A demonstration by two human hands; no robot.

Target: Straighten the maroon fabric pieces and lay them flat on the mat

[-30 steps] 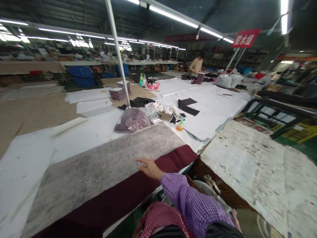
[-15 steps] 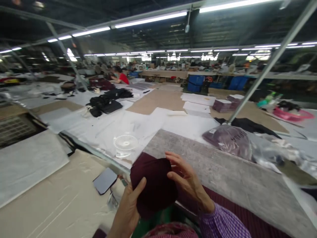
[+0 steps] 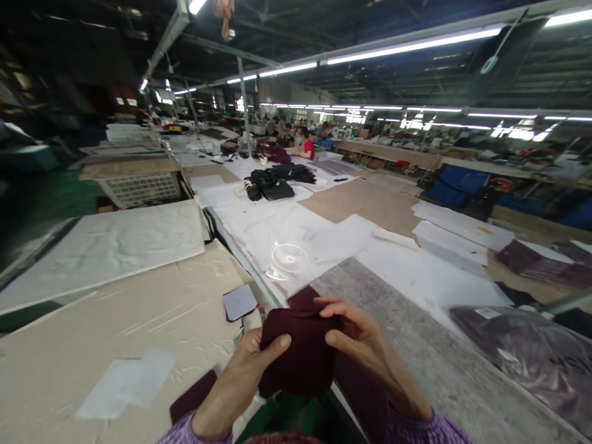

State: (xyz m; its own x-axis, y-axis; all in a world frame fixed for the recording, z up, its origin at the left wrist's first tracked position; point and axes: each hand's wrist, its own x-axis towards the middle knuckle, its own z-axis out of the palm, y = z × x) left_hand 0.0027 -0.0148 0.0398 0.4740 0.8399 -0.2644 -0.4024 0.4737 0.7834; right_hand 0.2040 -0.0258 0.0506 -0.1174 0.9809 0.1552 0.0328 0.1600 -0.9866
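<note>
Change vs. 1 s ago: both my hands now in view, so cloth work is 2-handed. L hand [image 3: 247, 365] pinches maroon cloth [image 3: 300, 361], near ctr., nearer than white fan [image 3: 290, 258]; R hand [image 3: 363, 340] spread at cloth's right edge, grip unclear.

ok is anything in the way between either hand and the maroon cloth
Nothing visible is. The left hand holds the maroon cloth directly, and the right hand is at its right edge with no object between. The white fan stands beyond the cloth.
</note>
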